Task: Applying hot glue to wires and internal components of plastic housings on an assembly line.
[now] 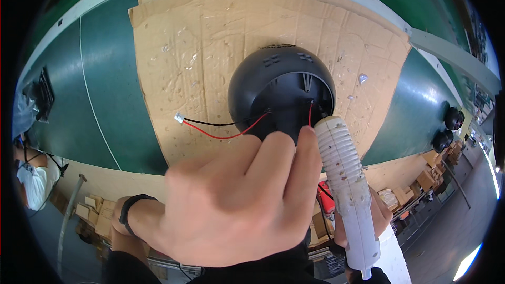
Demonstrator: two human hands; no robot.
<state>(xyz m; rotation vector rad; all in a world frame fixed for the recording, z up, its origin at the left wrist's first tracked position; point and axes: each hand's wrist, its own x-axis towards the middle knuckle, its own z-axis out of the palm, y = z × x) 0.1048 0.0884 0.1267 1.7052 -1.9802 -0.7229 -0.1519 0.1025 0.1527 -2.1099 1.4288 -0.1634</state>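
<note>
My left hand (236,194) pinches a red wire (310,113); my right hand (379,213) grips a ridged tool (347,184) at the shell's (250,79) five o'clock; tugging could detach the wire.

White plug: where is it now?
In the head view, the white plug is over the cardboard, left of the round black housing, on red and black wires.

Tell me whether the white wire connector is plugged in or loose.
Loose: the white connector shows against the cardboard, mated to nothing visible, its black and red wires running to the round black housing.
</note>
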